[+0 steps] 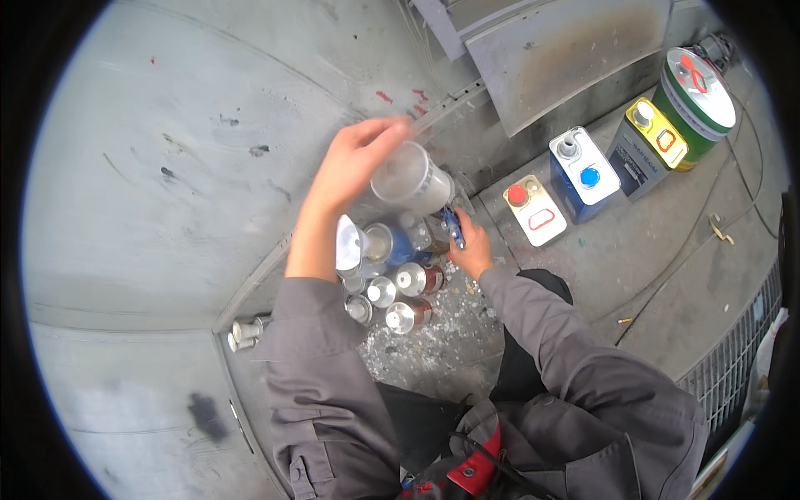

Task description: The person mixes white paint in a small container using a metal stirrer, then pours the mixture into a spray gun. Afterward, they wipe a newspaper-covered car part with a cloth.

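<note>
My left hand [362,158] is raised just above and left of a translucent plastic cup [408,179], its fingertips blurred; I cannot tell whether they grip anything. My right hand [469,246] is closed on a blue spray gun [452,225], with the cup tilted at its upper end. Below them on the speckled floor [450,350] stand a white funnel-like container [350,242], a blue can [396,246] and several silver-topped cans [408,317].
At right stand a red-capped tin [542,217], a blue-capped tin [583,187], a yellow-topped tin [642,158] and a green pail [696,108]. Hoses [654,283] lie near a grating [733,367]. A grey panel [150,217] rises at left, with small cups [243,333] at its foot.
</note>
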`<action>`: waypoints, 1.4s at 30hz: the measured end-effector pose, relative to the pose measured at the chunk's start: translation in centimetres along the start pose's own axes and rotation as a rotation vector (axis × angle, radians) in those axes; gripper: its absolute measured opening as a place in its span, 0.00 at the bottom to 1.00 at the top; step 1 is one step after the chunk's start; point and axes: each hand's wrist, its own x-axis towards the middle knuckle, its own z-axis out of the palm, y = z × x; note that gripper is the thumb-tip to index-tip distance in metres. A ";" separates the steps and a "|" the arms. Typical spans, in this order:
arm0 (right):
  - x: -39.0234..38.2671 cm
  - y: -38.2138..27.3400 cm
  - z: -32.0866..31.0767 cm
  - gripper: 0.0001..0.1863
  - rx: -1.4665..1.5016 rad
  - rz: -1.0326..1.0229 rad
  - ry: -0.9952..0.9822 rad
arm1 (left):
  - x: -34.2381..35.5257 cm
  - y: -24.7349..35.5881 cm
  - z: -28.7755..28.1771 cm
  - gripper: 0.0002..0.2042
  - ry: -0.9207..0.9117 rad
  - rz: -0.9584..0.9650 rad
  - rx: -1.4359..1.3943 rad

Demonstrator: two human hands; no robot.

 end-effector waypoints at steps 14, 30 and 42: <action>1.7 2.4 -0.7 0.34 0.144 -0.042 -0.202 | 1.3 -9.4 5.8 0.17 0.680 0.647 0.796; 2.8 9.3 -0.1 0.15 0.181 0.177 -0.158 | -23.8 -12.6 12.2 0.19 0.675 0.576 0.344; 6.7 10.8 -1.1 0.12 0.007 -0.022 -0.230 | -63.7 -22.5 15.8 0.15 0.560 -0.674 0.184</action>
